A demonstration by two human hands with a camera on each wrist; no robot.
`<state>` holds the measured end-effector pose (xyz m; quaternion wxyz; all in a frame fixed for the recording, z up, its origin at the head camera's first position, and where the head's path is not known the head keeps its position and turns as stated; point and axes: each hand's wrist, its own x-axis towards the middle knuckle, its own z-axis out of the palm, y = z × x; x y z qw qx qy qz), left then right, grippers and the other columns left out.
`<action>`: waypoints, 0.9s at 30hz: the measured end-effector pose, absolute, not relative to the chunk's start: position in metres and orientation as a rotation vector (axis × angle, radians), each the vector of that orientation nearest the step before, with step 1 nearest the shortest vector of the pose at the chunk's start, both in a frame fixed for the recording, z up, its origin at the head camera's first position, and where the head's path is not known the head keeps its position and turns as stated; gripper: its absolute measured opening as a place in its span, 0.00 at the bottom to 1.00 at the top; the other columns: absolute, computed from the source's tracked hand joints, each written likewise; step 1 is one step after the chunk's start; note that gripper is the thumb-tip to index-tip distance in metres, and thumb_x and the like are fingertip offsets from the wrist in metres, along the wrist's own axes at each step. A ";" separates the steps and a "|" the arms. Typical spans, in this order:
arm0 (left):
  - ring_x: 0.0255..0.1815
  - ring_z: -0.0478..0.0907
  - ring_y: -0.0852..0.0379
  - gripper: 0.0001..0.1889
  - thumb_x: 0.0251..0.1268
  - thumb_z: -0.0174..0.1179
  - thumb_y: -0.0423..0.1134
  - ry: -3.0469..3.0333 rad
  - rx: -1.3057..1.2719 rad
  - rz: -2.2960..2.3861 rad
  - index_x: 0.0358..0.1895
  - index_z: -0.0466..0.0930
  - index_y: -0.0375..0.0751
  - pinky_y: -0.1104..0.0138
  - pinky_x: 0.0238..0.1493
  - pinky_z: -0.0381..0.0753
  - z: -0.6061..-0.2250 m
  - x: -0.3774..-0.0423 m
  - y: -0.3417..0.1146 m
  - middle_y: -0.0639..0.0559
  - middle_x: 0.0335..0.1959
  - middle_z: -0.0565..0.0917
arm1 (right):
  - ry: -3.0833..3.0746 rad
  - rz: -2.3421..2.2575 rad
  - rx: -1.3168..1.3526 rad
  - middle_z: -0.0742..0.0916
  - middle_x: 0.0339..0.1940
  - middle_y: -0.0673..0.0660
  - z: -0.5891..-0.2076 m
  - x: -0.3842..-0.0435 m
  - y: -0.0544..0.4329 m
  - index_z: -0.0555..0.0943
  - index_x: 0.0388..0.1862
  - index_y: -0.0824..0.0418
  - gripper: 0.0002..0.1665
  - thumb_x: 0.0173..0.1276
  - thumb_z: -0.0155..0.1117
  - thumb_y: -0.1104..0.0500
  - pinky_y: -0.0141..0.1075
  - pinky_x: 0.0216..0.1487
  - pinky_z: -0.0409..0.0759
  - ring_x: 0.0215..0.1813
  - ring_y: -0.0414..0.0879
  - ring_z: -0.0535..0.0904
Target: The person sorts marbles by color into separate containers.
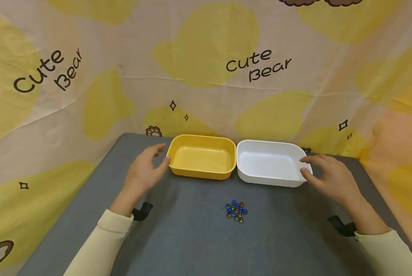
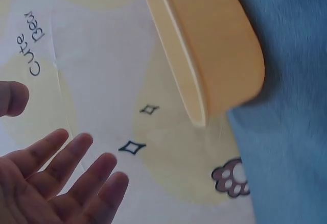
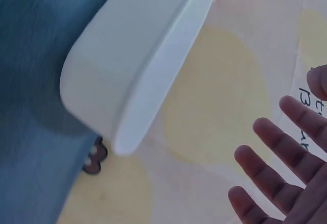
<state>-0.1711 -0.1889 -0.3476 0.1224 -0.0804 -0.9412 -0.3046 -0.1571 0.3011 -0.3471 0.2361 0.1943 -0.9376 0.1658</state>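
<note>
A yellow rectangular tub and a white tub of like size stand side by side at the back of the table. My left hand is at the yellow tub's left end, fingers spread and holding nothing; in the left wrist view a gap shows between the fingers and the yellow tub. At the white tub's right end is my right hand, its fingertips overlapping the rim in the head view. The right wrist view shows those fingers apart from the white tub.
Nearer than the tubs, a small cluster of blue, amber and clear glass marbles lies on the grey tabletop. A patterned cloth with "Cute Bear" lettering hangs behind the table and along both sides. Black wrist mounts show beside both forearms.
</note>
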 end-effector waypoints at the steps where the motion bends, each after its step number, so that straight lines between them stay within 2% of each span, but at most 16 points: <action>1: 0.60 0.75 0.45 0.26 0.69 0.53 0.53 -2.744 -0.240 -0.918 0.66 0.70 0.46 0.47 0.53 0.76 -0.349 -0.170 -0.187 0.47 0.64 0.75 | -2.567 0.485 0.535 0.87 0.44 0.59 -0.349 -0.158 0.299 0.84 0.45 0.56 0.14 0.59 0.69 0.56 0.54 0.43 0.73 0.45 0.57 0.79; 5: 0.57 0.77 0.47 0.24 0.68 0.55 0.52 -2.730 -0.259 -1.044 0.64 0.72 0.48 0.50 0.51 0.79 -0.356 -0.167 -0.178 0.48 0.62 0.77 | -2.583 0.583 0.525 0.86 0.44 0.56 -0.357 -0.163 0.289 0.83 0.47 0.56 0.14 0.61 0.68 0.56 0.50 0.42 0.73 0.45 0.53 0.78; 15: 0.46 0.84 0.52 0.16 0.67 0.59 0.46 -2.700 -0.398 -1.340 0.55 0.79 0.47 0.58 0.44 0.82 -0.371 -0.164 -0.150 0.50 0.48 0.85 | -2.518 0.791 0.558 0.86 0.35 0.52 -0.390 -0.183 0.266 0.84 0.44 0.58 0.11 0.61 0.67 0.62 0.42 0.39 0.73 0.39 0.50 0.79; 21: 0.44 0.84 0.51 0.16 0.65 0.62 0.43 -2.689 -0.494 -1.516 0.53 0.80 0.44 0.61 0.44 0.82 -0.381 -0.166 -0.137 0.49 0.46 0.85 | -2.507 0.878 0.569 0.85 0.33 0.51 -0.404 -0.189 0.253 0.84 0.42 0.58 0.11 0.58 0.69 0.63 0.44 0.37 0.75 0.36 0.49 0.79; 27: 0.40 0.82 0.55 0.15 0.64 0.63 0.43 -2.728 -0.601 -1.548 0.51 0.80 0.41 0.65 0.43 0.81 -0.396 -0.170 -0.125 0.51 0.43 0.86 | -2.531 0.910 0.581 0.85 0.31 0.49 -0.416 -0.194 0.250 0.85 0.40 0.55 0.10 0.57 0.70 0.62 0.39 0.36 0.74 0.35 0.45 0.78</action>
